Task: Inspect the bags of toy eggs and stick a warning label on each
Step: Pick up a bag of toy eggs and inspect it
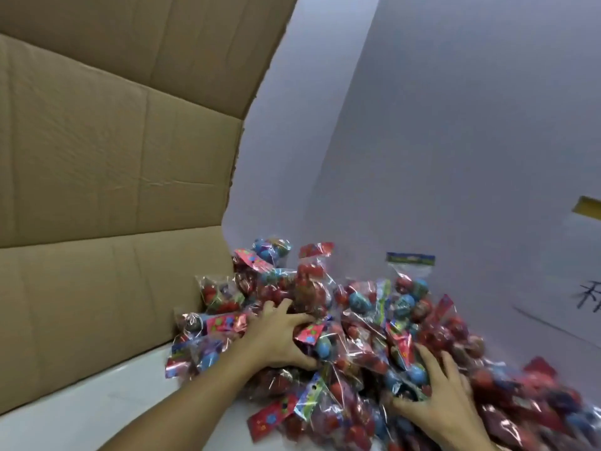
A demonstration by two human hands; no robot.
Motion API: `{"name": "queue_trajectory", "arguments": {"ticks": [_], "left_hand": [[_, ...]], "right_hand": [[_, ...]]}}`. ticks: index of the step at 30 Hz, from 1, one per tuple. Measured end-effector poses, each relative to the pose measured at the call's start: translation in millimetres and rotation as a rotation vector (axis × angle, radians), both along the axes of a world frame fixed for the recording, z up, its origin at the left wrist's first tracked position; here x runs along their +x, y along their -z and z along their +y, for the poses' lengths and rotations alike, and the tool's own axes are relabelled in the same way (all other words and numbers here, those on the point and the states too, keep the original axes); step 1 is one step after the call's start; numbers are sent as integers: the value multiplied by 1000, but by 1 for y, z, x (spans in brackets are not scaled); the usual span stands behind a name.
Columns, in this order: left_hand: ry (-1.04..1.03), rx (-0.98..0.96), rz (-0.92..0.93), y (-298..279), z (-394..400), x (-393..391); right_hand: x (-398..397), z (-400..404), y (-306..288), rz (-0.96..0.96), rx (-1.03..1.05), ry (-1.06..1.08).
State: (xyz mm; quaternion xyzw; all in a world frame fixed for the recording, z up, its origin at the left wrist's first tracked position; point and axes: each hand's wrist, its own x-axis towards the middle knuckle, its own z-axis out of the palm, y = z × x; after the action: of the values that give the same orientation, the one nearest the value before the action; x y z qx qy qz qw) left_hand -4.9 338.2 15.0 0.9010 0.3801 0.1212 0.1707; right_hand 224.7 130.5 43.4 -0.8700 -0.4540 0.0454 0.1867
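A heap of clear plastic bags of toy eggs (354,307), red and blue with coloured header cards, lies on a white table (97,402) against a cardboard wall. My left hand (279,336) reaches into the middle of the heap, fingers curled around a bag with a red header. My right hand (439,395) lies on the bags at the lower right, fingers spread and bent over a bag with a blue egg. No label is visible.
A big cardboard box (107,177) stands upright on the left, its flaps towering over the heap. A pale wall or panel (439,141) with black marks and a yellow strip (588,206) closes off the right. Bare white tabletop shows at the lower left.
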Motion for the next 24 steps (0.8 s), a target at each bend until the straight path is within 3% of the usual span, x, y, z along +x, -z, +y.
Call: {"name": "queue_trajectory", "arguments": {"ticks": [3, 5, 14, 20, 24], "left_hand": [[47, 36, -25, 5, -21, -6], [93, -50, -75, 8, -38, -12], [168, -77, -40, 12, -123, -46], [172, -201, -188, 2, -161, -76], [159, -103, -421, -6, -180, -85]], "right_hand": [[-7, -18, 14, -71, 8, -33], [-20, -31, 21, -105, 4, -73], [-98, -92, 55, 50, 160, -117], [-126, -127, 57, 114, 200, -195], [-135, -155, 46, 235, 244, -203]]}}
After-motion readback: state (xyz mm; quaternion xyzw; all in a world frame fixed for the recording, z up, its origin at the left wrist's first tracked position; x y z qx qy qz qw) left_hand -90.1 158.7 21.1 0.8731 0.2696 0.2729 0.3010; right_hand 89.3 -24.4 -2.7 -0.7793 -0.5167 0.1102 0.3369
